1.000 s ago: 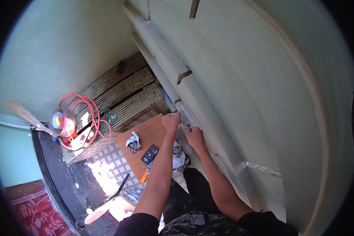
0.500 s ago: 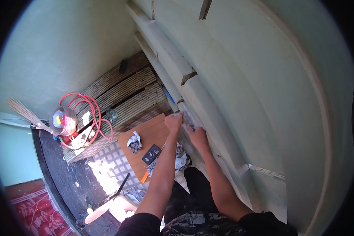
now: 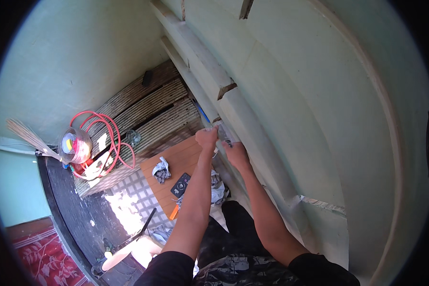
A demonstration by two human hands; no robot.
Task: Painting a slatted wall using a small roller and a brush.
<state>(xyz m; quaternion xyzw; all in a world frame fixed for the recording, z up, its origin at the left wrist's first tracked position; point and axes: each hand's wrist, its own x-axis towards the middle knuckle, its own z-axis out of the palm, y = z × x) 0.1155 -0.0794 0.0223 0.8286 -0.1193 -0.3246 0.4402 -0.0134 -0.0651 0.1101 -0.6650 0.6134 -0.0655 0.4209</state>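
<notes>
Left hand (image 3: 207, 138): fingers curled closed, knuckles up; whether they grip anything, cannot be told. Right hand (image 3: 237, 154): fingers folded around a small dark item (image 3: 229, 142), only its end showing, kind unclear. Pale translucent piece (image 3: 222, 132): between the hands, outline indistinct. All four located by the far right corner of the brown board (image 3: 176, 157), close to the wall ledge (image 3: 252, 133).

On the board: one crumpled grey-and-white cloth (image 3: 161, 172), inward from the left corner; one black oblong device (image 3: 180, 185), nearer the middle; one orange item (image 3: 174, 212), at the near corner. Grey-white bundle (image 3: 218, 189): at the right edge, partly behind the left forearm.

Slatted bench (image 3: 152, 126), beyond: coiled red hose; clear round tub.
</notes>
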